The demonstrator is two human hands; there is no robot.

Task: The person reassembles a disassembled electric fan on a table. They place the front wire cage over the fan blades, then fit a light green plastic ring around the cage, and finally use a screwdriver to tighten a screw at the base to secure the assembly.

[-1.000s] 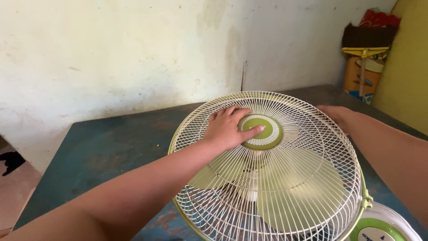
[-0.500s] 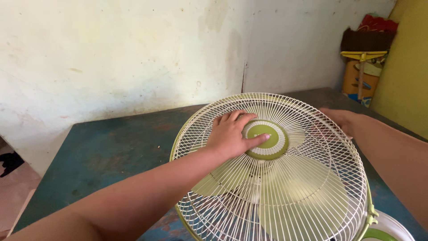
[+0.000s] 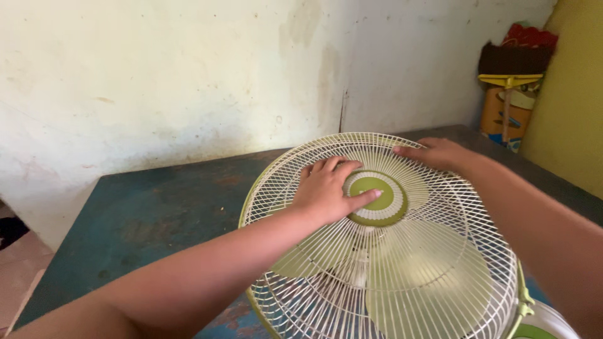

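Note:
A white wire fan guard (image 3: 433,276) with a green centre cap (image 3: 377,198) lies face up on a worn blue table (image 3: 157,213). Pale green blades show through the wires. My left hand (image 3: 326,188) rests flat on the guard, its thumb touching the green cap. At the guard's far rim my right hand (image 3: 436,152) lies with fingers spread over the wires. Neither hand grips anything that I can see. The fan's white and green base (image 3: 540,317) shows at the lower right corner.
A stained white wall (image 3: 188,75) stands behind the table. At the back right, a brown and yellow box (image 3: 505,113) holds dark and red items beside a yellow wall (image 3: 571,107). A pinkish floor (image 3: 19,263) shows at left.
My right hand has slid from the guard's right edge up onto its far rim. My left hand stays on the guard by the green cap. The view has shifted slightly.

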